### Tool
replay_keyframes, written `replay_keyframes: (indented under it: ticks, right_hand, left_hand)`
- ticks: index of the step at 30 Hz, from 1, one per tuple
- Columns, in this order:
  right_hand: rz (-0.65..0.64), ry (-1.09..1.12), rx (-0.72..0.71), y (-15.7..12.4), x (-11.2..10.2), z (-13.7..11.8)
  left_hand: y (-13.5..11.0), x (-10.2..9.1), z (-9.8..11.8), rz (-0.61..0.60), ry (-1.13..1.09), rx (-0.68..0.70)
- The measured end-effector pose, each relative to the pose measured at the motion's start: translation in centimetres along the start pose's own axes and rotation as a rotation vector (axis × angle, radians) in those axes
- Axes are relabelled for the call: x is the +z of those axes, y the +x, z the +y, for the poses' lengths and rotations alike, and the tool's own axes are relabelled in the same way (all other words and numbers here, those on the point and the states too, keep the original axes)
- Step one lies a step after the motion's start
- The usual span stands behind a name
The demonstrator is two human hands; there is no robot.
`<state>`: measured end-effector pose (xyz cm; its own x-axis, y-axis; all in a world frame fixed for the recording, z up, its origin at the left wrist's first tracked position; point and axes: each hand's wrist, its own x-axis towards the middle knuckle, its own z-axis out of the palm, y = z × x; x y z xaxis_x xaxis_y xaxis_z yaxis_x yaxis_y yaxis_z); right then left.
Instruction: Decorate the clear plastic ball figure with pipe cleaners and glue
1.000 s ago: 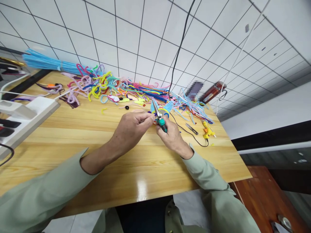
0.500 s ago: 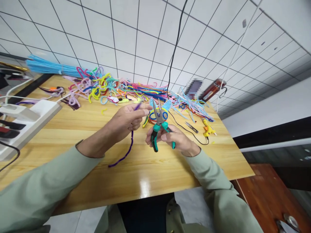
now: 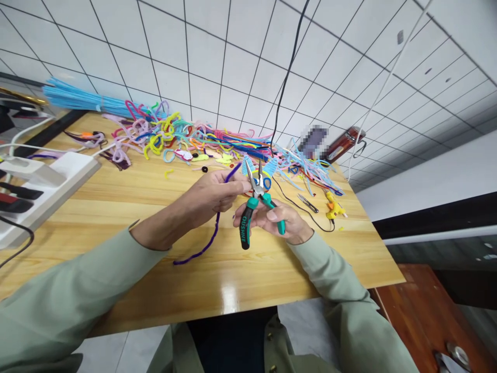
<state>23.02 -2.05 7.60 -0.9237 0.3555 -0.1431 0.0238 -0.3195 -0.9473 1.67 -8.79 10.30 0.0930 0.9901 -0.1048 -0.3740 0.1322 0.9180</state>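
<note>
My left hand (image 3: 212, 198) pinches a long purple pipe cleaner (image 3: 209, 239) near its upper end, and the rest hangs down and trails onto the wooden table (image 3: 116, 207). My right hand (image 3: 281, 220) grips green-handled pliers (image 3: 254, 204) with their handles spread and the jaws open, pointing up beside the purple tip. Just behind the jaws lies a coiled blue, yellow and red pipe-cleaner piece (image 3: 267, 176).
A heap of coloured pipe cleaners (image 3: 174, 137) spreads along the table's back. A bundle of light blue stems (image 3: 81, 101) lies far left. A white power strip (image 3: 42, 184) sits at left. Small snips (image 3: 308, 203) and a yellow glue gun (image 3: 334, 208) lie right, with a black cable.
My left hand lifted the purple pipe cleaner into view. The pliers turned upright in my right hand and their handles and jaws opened, moving closer to the purple tip.
</note>
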Motion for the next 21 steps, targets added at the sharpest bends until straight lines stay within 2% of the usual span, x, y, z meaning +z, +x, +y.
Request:
replay_keyframes:
  ticks: [4, 9, 14, 21]
  right_hand:
    - [0.031, -0.043, -0.011, -1.1, -0.4, -1.4]
    - [-0.034, -0.002, 0.037, -1.0, 0.0, -1.6]
    - [-0.053, 0.078, 0.09, -1.0, 1.0, -1.1]
    - [-0.058, 0.085, 0.082, -1.9, 1.0, -0.3]
  left_hand:
    - [0.4, -0.5, 0.2, 0.107, 0.002, 0.029]
    - [0.0, -0.1, -0.2, -0.023, 0.01, 0.055]
    - [0.2, 0.0, -0.6, 0.085, -0.074, 0.088]
    - [-1.0, 1.6, -0.7, -0.027, -0.008, 0.077]
